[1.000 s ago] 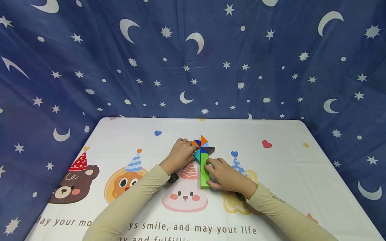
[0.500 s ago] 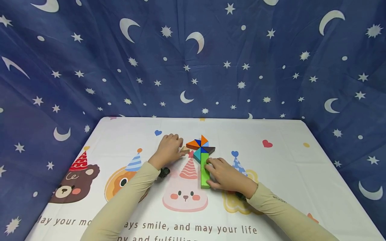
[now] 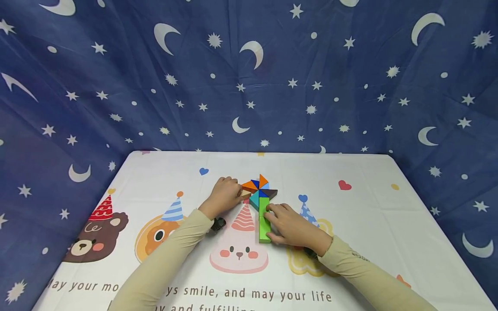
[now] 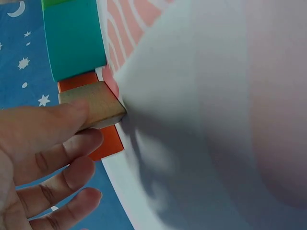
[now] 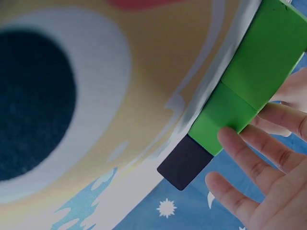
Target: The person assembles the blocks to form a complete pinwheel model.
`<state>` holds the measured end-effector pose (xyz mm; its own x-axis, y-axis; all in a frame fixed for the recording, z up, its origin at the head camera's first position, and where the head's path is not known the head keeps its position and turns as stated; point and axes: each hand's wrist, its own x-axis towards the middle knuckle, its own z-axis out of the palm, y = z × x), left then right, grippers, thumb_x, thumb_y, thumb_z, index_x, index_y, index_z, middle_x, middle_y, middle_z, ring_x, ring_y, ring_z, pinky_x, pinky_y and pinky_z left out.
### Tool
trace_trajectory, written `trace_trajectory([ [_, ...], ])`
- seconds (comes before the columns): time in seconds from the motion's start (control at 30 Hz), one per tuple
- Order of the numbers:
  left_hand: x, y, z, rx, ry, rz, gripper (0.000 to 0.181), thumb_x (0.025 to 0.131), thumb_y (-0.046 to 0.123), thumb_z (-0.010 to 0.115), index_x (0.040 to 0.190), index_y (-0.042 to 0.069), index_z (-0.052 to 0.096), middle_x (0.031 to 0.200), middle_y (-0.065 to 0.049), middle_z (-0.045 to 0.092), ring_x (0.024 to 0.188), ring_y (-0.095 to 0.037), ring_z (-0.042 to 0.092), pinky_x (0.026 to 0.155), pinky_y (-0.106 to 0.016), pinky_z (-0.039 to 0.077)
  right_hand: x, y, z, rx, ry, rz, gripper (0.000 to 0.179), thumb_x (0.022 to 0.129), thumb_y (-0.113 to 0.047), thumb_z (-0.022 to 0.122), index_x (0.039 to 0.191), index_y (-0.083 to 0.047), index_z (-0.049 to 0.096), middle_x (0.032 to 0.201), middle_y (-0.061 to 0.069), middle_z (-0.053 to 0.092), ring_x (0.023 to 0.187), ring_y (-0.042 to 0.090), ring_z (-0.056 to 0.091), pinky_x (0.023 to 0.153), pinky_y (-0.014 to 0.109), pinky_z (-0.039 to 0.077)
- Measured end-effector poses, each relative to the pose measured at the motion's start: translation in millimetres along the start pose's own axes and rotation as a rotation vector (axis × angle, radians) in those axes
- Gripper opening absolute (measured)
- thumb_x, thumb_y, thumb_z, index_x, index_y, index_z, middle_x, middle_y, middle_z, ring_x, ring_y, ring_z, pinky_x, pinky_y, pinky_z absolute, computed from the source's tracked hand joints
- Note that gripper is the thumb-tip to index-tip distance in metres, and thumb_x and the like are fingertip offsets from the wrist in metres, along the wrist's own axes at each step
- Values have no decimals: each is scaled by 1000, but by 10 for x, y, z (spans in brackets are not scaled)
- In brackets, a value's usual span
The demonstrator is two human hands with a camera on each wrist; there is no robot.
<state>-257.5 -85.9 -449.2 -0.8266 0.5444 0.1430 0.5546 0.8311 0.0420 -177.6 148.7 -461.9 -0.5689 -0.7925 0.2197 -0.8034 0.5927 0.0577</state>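
My left hand (image 3: 225, 194) pinches a plain wooden block (image 4: 93, 103), its thumb on top, beside an orange triangular block (image 3: 249, 186). In the left wrist view the wooden block covers part of the orange one, and a teal block (image 4: 74, 38) lies close by. Triangular blocks meet in a pinwheel: another orange one (image 3: 263, 180), a dark one (image 3: 270, 192) and blue ones among them. Below extends a stem of green blocks (image 3: 264, 226) in line. The fingertips of my right hand (image 3: 292, 222) touch the stem's right side; its fingers look nearly straight in the right wrist view.
A white tablecloth (image 3: 350, 237) printed with cartoon animals, hearts and lettering covers the table. Behind it hangs a blue curtain (image 3: 218, 86) with moons and stars. Dark wrist devices show under both wrists.
My left hand first drew back left from the pinwheel, showing the wooden block, then came back right with it against the orange block. The right hand stays on the green blocks.
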Motion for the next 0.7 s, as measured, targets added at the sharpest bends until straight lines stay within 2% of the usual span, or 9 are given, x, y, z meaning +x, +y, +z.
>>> trace_trajectory([
  [0.27,55,72,31,-43,-32,21,21,78,31,75,75,12,68,76,0,63,74,-19,55,81,-40,46,4,-2,-5,-9,-9,-2,43,88,-45,57,114,-11,53,116,9,54,105,22,54,95,41,45],
  [0.47,69,87,49,-94,-42,29,11,82,21,72,84,10,70,83,-3,67,80,-22,59,83,-42,46,4,-2,-1,-11,-13,-2,43,88,-45,56,114,-11,54,116,9,54,105,22,54,95,41,44],
  [0.53,69,82,67,-91,-13,51,8,82,18,70,84,11,70,83,-3,67,80,-22,59,80,-41,46,3,-1,0,-14,-16,-2,43,88,-45,56,115,-11,54,117,9,54,105,22,54,96,41,44],
  [0.7,55,97,46,-61,-15,63,8,83,15,67,89,11,70,86,-3,68,82,-22,61,79,-40,47,1,5,7,-15,-19,-1,43,88,-45,56,114,-11,53,117,9,54,106,22,54,95,41,44],
])
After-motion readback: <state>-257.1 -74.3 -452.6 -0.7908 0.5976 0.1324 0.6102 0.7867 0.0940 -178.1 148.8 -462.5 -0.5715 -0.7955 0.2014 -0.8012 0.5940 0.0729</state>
